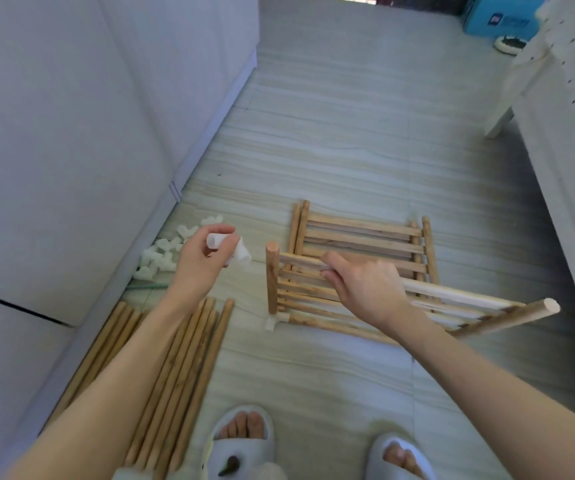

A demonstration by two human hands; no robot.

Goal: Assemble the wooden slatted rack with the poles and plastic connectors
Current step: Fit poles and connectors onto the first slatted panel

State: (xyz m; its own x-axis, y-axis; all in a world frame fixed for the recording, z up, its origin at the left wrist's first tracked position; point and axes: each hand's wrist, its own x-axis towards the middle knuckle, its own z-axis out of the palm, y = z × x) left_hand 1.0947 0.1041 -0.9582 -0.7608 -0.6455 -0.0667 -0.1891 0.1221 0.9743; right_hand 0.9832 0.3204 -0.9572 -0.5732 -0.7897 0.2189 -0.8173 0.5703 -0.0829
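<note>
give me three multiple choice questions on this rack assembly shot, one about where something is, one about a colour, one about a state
1. Where does the pile of spare connectors lie?
A. on the floor by the white cabinet
B. on the slatted panels
C. between the slippers

2. What colour is the connector in the left hand?
A. black
B. white
C. red

3. What is the right hand doing?
A. hanging idle
B. pressing flat on the floor
C. gripping a slat of the raised slatted panel

Answers:
1 A: the loose white pieces sit on the tiles at the foot of the cabinet, beyond the left hand.
2 B: the piece pinched in the fingers is plainly white.
3 C: the fingers curl round a slat, and the panel stands tilted above another panel lying flat.
</note>
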